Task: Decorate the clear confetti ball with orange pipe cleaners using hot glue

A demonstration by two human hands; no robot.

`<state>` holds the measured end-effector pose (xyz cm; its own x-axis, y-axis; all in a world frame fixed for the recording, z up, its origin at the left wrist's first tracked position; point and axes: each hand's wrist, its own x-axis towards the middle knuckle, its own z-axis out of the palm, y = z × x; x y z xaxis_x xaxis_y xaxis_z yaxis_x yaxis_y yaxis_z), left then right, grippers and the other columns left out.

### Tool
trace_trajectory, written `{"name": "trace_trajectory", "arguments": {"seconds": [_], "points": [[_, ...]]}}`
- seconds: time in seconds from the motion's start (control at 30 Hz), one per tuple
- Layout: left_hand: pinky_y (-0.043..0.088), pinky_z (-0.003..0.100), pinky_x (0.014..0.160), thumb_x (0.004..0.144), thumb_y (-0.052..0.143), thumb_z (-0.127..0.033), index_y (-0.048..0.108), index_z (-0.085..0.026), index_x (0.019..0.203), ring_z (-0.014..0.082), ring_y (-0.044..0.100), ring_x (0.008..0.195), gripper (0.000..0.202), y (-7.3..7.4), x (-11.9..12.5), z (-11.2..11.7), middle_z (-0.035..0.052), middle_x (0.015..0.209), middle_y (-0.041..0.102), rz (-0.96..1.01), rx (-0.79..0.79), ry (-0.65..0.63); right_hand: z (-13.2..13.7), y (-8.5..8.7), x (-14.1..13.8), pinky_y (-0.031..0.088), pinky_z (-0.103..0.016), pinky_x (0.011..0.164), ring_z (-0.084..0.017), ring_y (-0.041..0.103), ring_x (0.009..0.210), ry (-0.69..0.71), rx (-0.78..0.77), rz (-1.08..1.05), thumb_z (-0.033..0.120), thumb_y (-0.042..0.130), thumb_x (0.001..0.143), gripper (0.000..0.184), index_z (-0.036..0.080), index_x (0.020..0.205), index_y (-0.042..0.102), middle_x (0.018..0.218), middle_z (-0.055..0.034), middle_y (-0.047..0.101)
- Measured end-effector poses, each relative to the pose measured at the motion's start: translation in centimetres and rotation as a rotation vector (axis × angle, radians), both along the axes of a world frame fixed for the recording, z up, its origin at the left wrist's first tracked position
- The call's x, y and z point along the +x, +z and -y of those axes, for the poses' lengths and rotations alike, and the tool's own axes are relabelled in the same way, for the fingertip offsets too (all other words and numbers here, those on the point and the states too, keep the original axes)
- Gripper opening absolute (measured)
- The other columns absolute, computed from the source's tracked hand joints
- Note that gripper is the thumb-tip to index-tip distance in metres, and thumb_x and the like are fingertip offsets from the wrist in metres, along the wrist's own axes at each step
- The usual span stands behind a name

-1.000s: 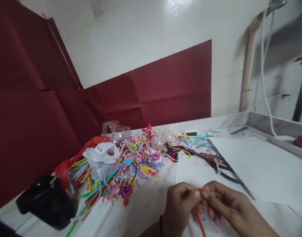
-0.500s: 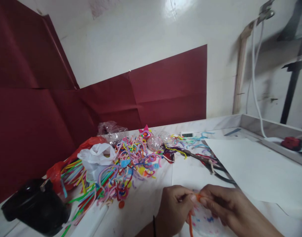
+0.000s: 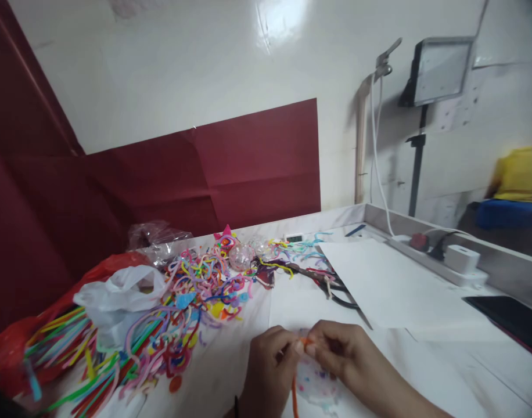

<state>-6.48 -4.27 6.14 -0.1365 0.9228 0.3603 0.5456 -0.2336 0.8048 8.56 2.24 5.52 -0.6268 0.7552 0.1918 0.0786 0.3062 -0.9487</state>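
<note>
My left hand [image 3: 268,363] and my right hand [image 3: 342,351] meet low in the middle of the view, fingertips pinched together on an orange pipe cleaner [image 3: 301,363]. Its free end hangs down between my wrists to the bottom edge. Under my hands lies a round clear piece with coloured specks [image 3: 320,386] on the white table [image 3: 222,371]. A heap of coloured pipe cleaners [image 3: 196,290] spreads to the left of my hands.
A white plastic bag [image 3: 118,296] and a red bag [image 3: 13,342] lie at the left. White paper sheets [image 3: 392,284] cover the right, with scissors [image 3: 340,293] beside them. A power strip with a charger [image 3: 460,261] and a dark phone [image 3: 510,316] sit far right.
The view has swung right and down: the black pot at the left has left the frame, and a lamp stand, power strip and phone have appeared. My hands keep pinching the orange pipe cleaner.
</note>
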Motion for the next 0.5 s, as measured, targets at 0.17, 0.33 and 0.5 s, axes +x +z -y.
{"name": "trace_trajectory", "arguments": {"seconds": [0.17, 0.33, 0.5], "points": [[0.032, 0.024, 0.057, 0.083, 0.050, -0.020, 0.063, -0.017, 0.060, 0.0144, 0.053, 0.061, 0.027, 0.1, 0.0, 0.1, 0.0018, 0.060, 0.056, -0.143, 0.016, -0.037, -0.3, 1.4, 1.2, 0.032, -0.024, 0.053, -0.012, 0.045, 0.057, 0.017, 0.296, 0.191, 0.025, 0.053, 0.083, 0.020, 0.018, 0.064, 0.054, 0.062, 0.0015, 0.053], [0.038, 0.021, 0.055, 0.085, 0.050, -0.020, 0.068, -0.017, 0.078, 0.0130, 0.056, 0.057, 0.019, -0.1, 0.0, 0.0, 0.0007, 0.063, 0.061, -0.041, -0.032, 0.023, -0.1, 1.4, 0.9, 0.032, -0.023, 0.049, -0.012, 0.045, 0.052, -0.040, 0.133, 0.085, 0.036, 0.055, 0.083, 0.027, 0.016, 0.065, 0.060, 0.057, 0.0019, 0.050], [0.034, 0.018, 0.046, 0.085, 0.051, -0.024, 0.064, -0.017, 0.068, 0.0091, 0.046, 0.045, 0.023, -0.8, 0.0, 0.0, -0.0030, 0.053, 0.054, -0.005, 0.030, 0.025, 0.2, 0.3, -0.3, 0.040, -0.024, 0.043, -0.012, 0.046, 0.044, -0.051, -0.253, -0.137, 0.058, 0.068, 0.069, 0.043, 0.015, 0.067, 0.062, 0.050, 0.0021, 0.051]]}}
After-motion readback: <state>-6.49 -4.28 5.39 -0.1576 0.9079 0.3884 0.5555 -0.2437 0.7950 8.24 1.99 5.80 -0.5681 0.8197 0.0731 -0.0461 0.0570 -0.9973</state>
